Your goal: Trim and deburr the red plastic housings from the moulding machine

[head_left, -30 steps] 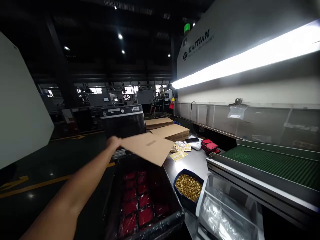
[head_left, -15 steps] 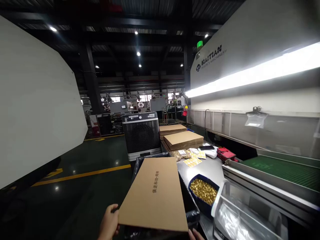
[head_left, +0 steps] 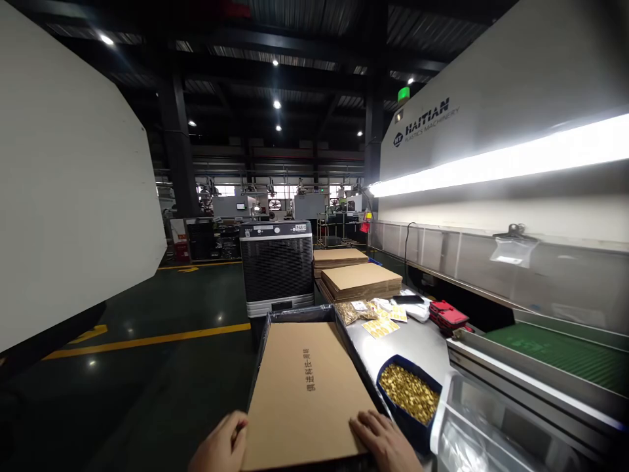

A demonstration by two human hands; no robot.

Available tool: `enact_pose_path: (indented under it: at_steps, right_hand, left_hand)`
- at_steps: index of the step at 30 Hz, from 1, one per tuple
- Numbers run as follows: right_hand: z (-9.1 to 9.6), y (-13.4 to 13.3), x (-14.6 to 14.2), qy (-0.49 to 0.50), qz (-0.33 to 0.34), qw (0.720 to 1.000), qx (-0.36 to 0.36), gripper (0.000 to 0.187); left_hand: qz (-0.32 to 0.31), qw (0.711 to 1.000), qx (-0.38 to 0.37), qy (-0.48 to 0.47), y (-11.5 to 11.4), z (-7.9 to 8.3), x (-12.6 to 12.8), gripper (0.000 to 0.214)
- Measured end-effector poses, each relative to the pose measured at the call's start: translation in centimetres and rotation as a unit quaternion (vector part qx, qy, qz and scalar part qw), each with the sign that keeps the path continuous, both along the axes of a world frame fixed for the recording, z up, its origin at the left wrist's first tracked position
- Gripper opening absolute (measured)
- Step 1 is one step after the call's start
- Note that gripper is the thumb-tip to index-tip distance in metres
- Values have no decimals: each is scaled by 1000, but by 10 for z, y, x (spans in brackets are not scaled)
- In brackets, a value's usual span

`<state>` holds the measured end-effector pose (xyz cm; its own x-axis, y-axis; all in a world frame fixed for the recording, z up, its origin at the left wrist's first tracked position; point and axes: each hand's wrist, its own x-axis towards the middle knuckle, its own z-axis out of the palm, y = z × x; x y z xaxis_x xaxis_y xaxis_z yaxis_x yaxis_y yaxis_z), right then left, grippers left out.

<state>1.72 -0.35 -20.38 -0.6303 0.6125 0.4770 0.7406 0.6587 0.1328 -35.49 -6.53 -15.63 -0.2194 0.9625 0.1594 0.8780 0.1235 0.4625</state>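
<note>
A flat brown cardboard sheet [head_left: 307,390] with printed characters lies inside a black plastic-lined bin [head_left: 299,315], covering what is in it. My left hand [head_left: 221,447] grips the sheet's near left corner. My right hand [head_left: 386,441] rests palm down on its near right corner, fingers spread. Both hands sit at the bottom edge of the view.
A blue tub of small gold parts [head_left: 409,393] stands right of the bin on a steel table [head_left: 417,341]. Further back are label sheets [head_left: 379,327], red cases [head_left: 448,314] and stacked cardboard [head_left: 360,280]. A green conveyor [head_left: 565,351] runs on the right. A black cooler unit [head_left: 276,265] stands behind.
The cardboard sheet, held out at arm's length by my left hand, was drawn back and laid flat in the bin over the red parts. My right hand came onto it.
</note>
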Motion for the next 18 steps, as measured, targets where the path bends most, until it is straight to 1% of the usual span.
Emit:
enact_pose_path:
  at_steps: [1,3,4,6,8,10,11,14,18]
  right_hand:
    - [6,2,0,-1,-11,999,-48,49]
    - [14,4,0,3,-33,991,-127,48]
    - [17,5,-1,5,-44,987,-157,48]
    - [21,8,-2,4,-62,977,-202,49]
    - [25,11,-6,-6,-76,968,-237,50]
    - [28,13,-11,-19,-93,961,-261,51]
    - [30,14,-14,-23,-102,957,-270,52]
    - [29,18,-21,-22,-118,948,-295,51]
    - [23,26,-23,-7,-110,940,-322,50]
  left_hand:
    - [-21,998,2,59,12,12,3,29]
    - [-71,994,11,79,47,30,13,21]
    - [-101,992,9,80,68,34,19,20]
    - [-153,985,-22,82,114,31,32,28]
    - [-180,978,-73,76,157,19,47,42]
    - [-172,976,-112,68,191,2,62,51]
    - [-159,977,-129,64,204,-6,70,54]
    - [-109,976,-182,53,228,-31,86,62]
    - [-75,970,-228,40,241,-61,93,68]
